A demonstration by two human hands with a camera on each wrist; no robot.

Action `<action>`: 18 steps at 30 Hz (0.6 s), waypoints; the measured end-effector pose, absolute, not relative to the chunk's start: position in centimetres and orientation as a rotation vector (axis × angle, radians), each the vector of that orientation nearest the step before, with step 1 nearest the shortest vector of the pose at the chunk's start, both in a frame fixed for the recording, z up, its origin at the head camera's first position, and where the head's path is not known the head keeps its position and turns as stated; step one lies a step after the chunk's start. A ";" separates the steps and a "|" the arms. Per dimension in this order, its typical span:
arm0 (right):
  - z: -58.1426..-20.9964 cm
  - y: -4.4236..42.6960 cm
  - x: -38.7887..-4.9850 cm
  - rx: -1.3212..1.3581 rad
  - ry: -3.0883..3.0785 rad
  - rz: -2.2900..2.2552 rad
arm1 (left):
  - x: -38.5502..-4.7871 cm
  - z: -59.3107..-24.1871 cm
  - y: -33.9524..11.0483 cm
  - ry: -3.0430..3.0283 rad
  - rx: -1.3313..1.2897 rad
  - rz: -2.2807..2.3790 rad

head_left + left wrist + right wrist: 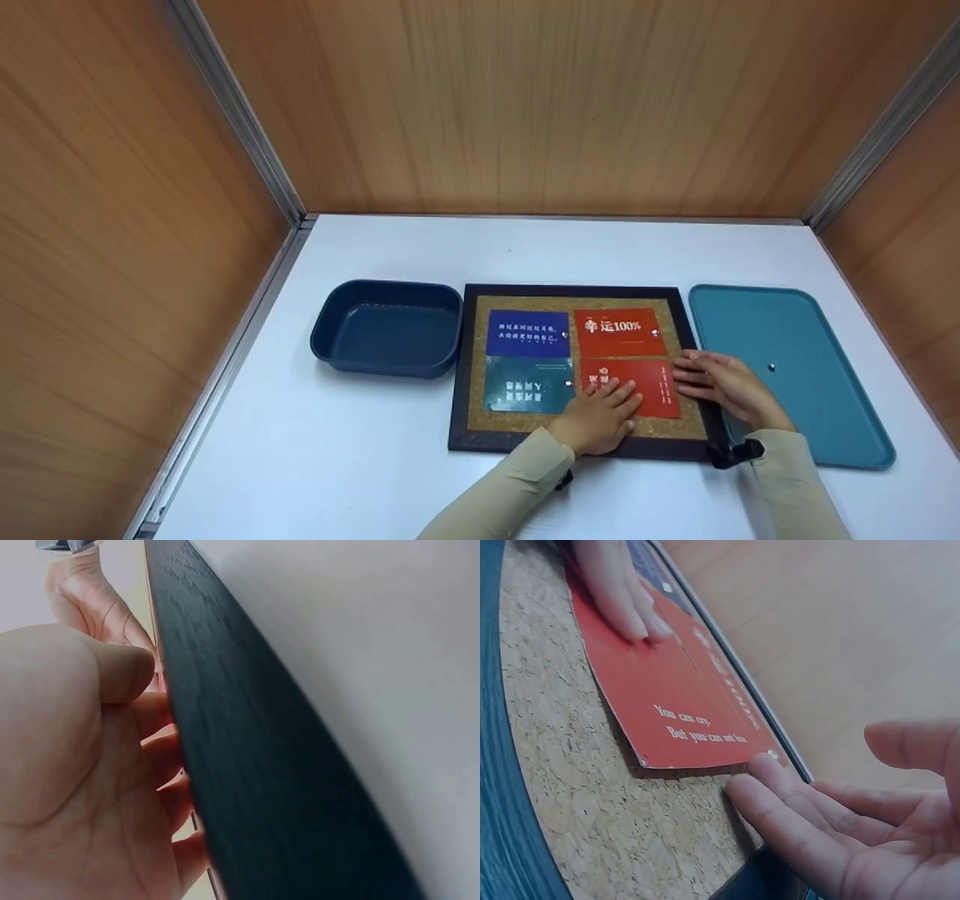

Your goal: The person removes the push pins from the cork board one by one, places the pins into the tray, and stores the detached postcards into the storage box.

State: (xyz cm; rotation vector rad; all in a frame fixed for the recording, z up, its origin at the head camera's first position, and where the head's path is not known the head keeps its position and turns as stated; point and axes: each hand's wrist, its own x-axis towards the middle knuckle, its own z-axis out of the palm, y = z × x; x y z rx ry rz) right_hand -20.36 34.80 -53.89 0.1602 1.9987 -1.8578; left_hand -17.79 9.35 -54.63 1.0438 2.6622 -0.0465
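Note:
A corkboard (559, 290) with a dark frame lies on the table, bearing two red cards, a blue card (525, 328) and a teal card (517, 390). My left hand (598, 420) rests on the lower red card (652, 390), its fingers spread fairly straight and hiding part of the print. At that card's right edge is my right hand (739, 386), palm partly turned up in the right wrist view, its fingertips (754, 795) touching or close to the edge. Small shiny pins show on the blue card, the teal card and the upper red card (615, 341).
To the board's left stands a deep dark blue bin (386, 369). A flat teal tray (795, 322) lies to its right with one small shiny pin (771, 367) on it. Wooden panels (525, 112) enclose the white table (337, 450) at the back and sides.

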 end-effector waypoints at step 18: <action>-53.9 34.6 -20.2 0.131 1.985 -1.878 | -17.7 -54.3 9.3 2.654 1.030 -0.026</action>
